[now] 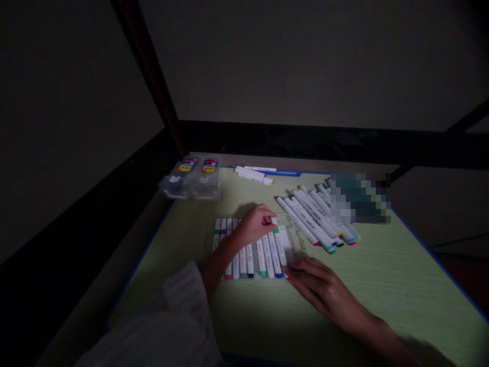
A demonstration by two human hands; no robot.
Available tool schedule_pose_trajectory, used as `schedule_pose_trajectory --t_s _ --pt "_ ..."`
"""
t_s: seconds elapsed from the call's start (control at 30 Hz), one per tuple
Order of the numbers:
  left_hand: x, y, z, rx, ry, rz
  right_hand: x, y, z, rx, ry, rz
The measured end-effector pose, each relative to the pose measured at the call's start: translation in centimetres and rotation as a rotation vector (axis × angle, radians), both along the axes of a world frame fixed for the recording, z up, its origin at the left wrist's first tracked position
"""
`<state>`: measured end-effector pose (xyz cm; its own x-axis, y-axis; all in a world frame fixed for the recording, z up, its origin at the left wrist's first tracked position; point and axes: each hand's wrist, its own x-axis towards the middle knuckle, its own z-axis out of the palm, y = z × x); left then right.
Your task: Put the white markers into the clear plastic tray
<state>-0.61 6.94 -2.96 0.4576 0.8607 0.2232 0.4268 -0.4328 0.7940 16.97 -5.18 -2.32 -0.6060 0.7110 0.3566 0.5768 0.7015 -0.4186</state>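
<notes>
A row of white markers (243, 260) with coloured ends lies side by side in a clear plastic case (256, 257) on the table. My left hand (256, 224) reaches over the row, thumb and forefinger pinched on the top end of a marker with a green band (280, 247). That marker lies at the right end of the row. My right hand (319, 285) has its fingers together, with the fingertips at the lower end of the same marker. The left wrist and forearm cover part of the row.
To the right lies a loose pile of markers (309, 214), beside a blurred dark flat object (362, 199). Several more markers (254, 176) lie at the back edge. Two clear plastic boxes (205, 178) stand at the back left. The pale green table (382, 275) has a blue edge.
</notes>
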Motion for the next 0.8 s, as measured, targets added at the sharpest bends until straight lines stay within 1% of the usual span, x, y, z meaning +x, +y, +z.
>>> schedule_pose_trajectory --t_s 0.23,0.47,0.8 --pt "0.01 -0.1 0.19 -0.02 0.007 0.004 -0.11 0.01 0.19 -0.002 0.003 -0.001" --pt "0.02 -0.23 0.17 -0.007 -0.005 0.012 -0.13 0.04 0.15 0.006 0.012 -0.016" --pt "0.0 -0.16 0.23 -0.008 0.006 0.005 -0.17 0.07 0.34 0.023 -0.004 -0.002"
